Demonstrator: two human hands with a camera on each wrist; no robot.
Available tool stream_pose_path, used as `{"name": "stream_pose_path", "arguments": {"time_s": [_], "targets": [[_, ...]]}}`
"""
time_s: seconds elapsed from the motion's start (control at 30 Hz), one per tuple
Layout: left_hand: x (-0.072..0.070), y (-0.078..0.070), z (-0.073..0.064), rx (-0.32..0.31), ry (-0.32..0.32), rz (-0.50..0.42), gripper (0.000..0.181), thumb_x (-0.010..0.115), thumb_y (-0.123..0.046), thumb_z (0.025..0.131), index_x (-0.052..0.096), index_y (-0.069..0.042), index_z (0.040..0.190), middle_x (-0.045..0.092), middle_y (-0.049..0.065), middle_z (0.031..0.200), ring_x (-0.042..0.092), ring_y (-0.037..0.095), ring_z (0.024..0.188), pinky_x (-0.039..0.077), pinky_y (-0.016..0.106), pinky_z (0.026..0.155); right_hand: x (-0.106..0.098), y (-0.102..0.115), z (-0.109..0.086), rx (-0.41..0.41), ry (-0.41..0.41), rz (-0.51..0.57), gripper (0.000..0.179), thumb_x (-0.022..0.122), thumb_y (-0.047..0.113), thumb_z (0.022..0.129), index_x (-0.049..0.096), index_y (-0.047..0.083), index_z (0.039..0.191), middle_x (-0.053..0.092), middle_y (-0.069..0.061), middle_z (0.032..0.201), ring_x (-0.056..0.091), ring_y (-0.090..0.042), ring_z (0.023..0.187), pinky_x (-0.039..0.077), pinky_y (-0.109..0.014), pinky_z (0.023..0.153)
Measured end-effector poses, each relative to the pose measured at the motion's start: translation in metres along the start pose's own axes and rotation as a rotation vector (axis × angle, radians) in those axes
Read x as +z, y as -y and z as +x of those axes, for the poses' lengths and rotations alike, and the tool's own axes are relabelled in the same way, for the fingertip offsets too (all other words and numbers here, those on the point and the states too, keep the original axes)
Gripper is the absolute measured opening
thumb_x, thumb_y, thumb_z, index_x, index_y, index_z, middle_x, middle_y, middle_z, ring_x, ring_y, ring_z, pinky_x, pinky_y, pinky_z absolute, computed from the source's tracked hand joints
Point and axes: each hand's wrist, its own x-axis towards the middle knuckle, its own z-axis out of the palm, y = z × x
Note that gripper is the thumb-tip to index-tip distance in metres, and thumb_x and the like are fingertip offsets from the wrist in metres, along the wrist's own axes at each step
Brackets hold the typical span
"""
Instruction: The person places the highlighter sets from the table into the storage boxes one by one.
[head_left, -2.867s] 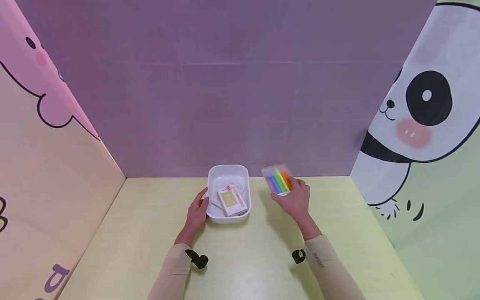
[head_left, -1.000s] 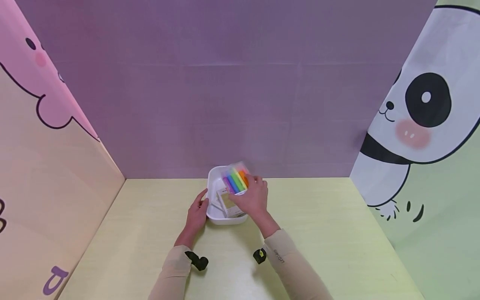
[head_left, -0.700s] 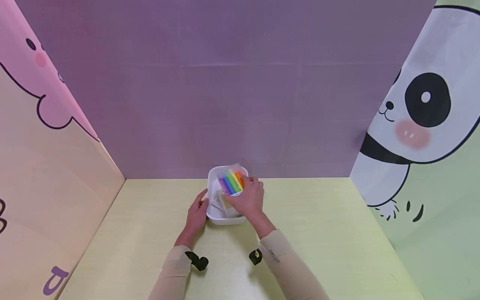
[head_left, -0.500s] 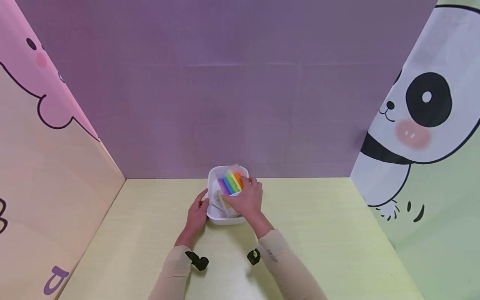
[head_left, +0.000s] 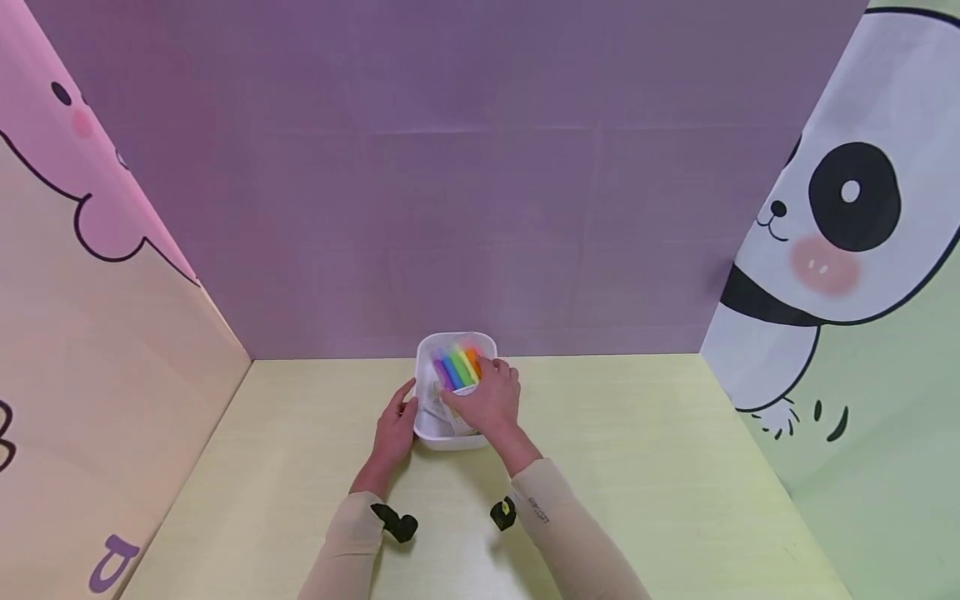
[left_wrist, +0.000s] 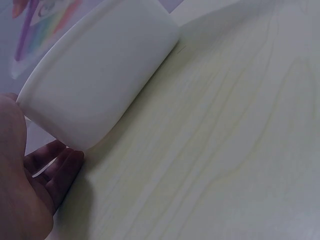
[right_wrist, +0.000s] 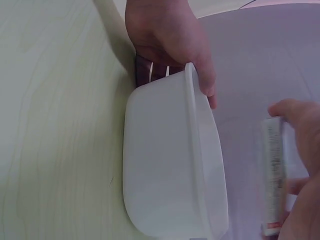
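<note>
A white plastic tub (head_left: 450, 444) stands near the back of the table. My left hand (head_left: 394, 427) holds its left side, thumb over the rim and fingers against the outer wall, as the right wrist view shows. My right hand (head_left: 491, 400) grips a clear pack of rainbow-coloured sticks (head_left: 460, 369) by its near right edge. In the right wrist view the pack's printed edge (right_wrist: 273, 175) is above the tub's rim, apart from it. Inside the tub lies a white box (head_left: 453, 423) with a gold panel, mostly hidden under my right hand.
The pale wood table (head_left: 637, 483) extends on both sides of the tub. A purple wall (head_left: 480, 183) rises right behind it. Side panels with a pink figure and a panda (head_left: 847, 200) flank the table. Both wrists carry small black camera mounts.
My right hand has carried the pack leftward from beside the tub to over it, then slightly lower and further left over the last second. My left hand has stayed on the tub.
</note>
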Motion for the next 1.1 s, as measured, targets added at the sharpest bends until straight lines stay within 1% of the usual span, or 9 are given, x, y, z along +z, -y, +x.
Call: {"name": "stream_pose_path", "arguments": {"time_s": [0.1,0.23,0.33,0.5,0.63,0.77,0.9,1.0,1.1], "targets": [[0.0,0.0,0.0,0.009,-0.006,0.004,0.042,0.046,-0.026,0.104,0.046,-0.019,0.145,0.065,0.019,0.105,0.061,0.029,0.089,0.046,0.035,0.076,0.002,-0.004,0.001,-0.013,0.015,-0.004,0.073,0.067,0.058,0.079,0.057,0.007,0.129,0.047,-0.019,0.137,0.045,-0.034,0.119,0.043,-0.045,0.094],[0.0,-0.004,0.0,-0.005,-0.007,0.007,0.043,0.046,-0.025,0.104,0.045,-0.019,0.146,0.065,0.019,0.107,0.06,0.029,0.091,0.045,0.037,0.08,0.001,-0.012,0.003,-0.008,0.007,0.043,0.053,0.059,0.047,0.089,0.061,0.004,0.121,0.051,-0.018,0.132,0.049,-0.035,0.118,0.043,-0.046,0.097],[-0.001,-0.005,0.0,-0.028,0.001,0.01,0.043,0.046,-0.026,0.104,0.044,-0.021,0.147,0.064,0.018,0.109,0.059,0.029,0.093,0.044,0.039,0.083,-0.001,-0.018,0.003,0.003,0.002,0.087,0.043,0.059,0.038,0.091,0.065,0.003,0.116,0.056,-0.016,0.125,0.054,-0.034,0.113,0.045,-0.046,0.093],[-0.001,-0.005,0.0,-0.049,0.009,0.01,0.044,0.045,-0.026,0.104,0.043,-0.021,0.148,0.063,0.018,0.111,0.058,0.029,0.094,0.044,0.04,0.085,-0.006,-0.024,0.005,-0.024,0.023,0.08,0.034,0.062,0.029,0.09,0.067,0.004,0.111,0.061,-0.015,0.116,0.058,-0.032,0.107,0.048,-0.045,0.089],[-0.001,-0.003,0.0,-0.052,0.007,0.014,0.044,0.045,-0.027,0.104,0.043,-0.021,0.148,0.063,0.018,0.111,0.059,0.029,0.095,0.044,0.041,0.085,-0.011,-0.027,0.006,-0.043,0.044,0.095,0.031,0.063,0.027,0.089,0.066,0.004,0.11,0.062,-0.015,0.114,0.059,-0.031,0.103,0.048,-0.045,0.087],[-0.003,-0.002,0.001,-0.052,0.008,0.023,0.044,0.045,-0.029,0.104,0.042,-0.021,0.148,0.063,0.019,0.111,0.059,0.03,0.096,0.044,0.043,0.088,-0.015,-0.029,0.006,-0.026,0.089,0.127,0.034,0.062,0.027,0.091,0.066,0.004,0.115,0.062,-0.015,0.117,0.06,-0.03,0.101,0.049,-0.045,0.085],[-0.004,-0.001,0.002,-0.055,0.009,0.025,0.045,0.046,-0.029,0.104,0.042,-0.021,0.148,0.063,0.019,0.111,0.059,0.03,0.096,0.044,0.043,0.087,-0.022,-0.032,0.006,-0.037,0.119,0.155,0.034,0.061,0.026,0.091,0.065,0.004,0.118,0.063,-0.015,0.118,0.06,-0.031,0.102,0.048,-0.046,0.086],[-0.005,0.001,0.002,-0.063,0.023,0.023,0.046,0.048,-0.028,0.103,0.042,-0.02,0.148,0.063,0.019,0.11,0.06,0.029,0.093,0.047,0.039,0.082,-0.027,-0.037,0.006,-0.049,0.124,0.152,0.034,0.062,0.025,0.091,0.066,0.005,0.118,0.064,-0.014,0.117,0.061,-0.031,0.102,0.048,-0.045,0.086],[-0.008,0.003,0.001,-0.084,0.045,0.007,0.048,0.049,-0.03,0.103,0.041,-0.017,0.148,0.062,0.02,0.11,0.061,0.027,0.088,0.049,0.033,0.073,-0.031,-0.044,0.007,-0.069,0.114,0.137,0.033,0.061,0.023,0.09,0.066,0.005,0.118,0.065,-0.012,0.115,0.061,-0.029,0.1,0.049,-0.043,0.084]]}}
